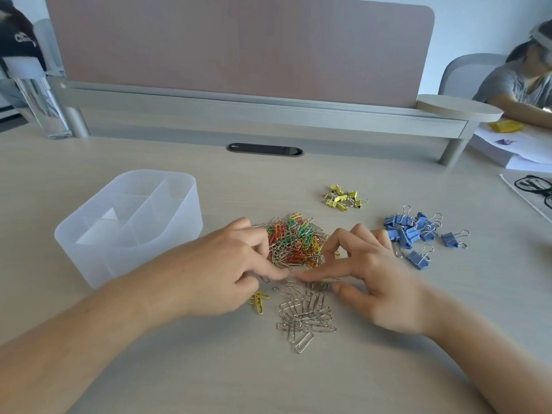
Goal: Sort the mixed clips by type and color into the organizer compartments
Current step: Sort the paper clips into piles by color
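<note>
Mixed paper clips [295,243] lie heaped at centre frame, with silver clips [304,315] drawn out just below, probably to separate colours before filling the organizer [128,225] at left. The left hand [227,264] curls at the heap's lower edge; I cannot tell whether it pinches anything. The right hand [367,273] arches, grasping nothing, with its fingertips on the clips.
</note>
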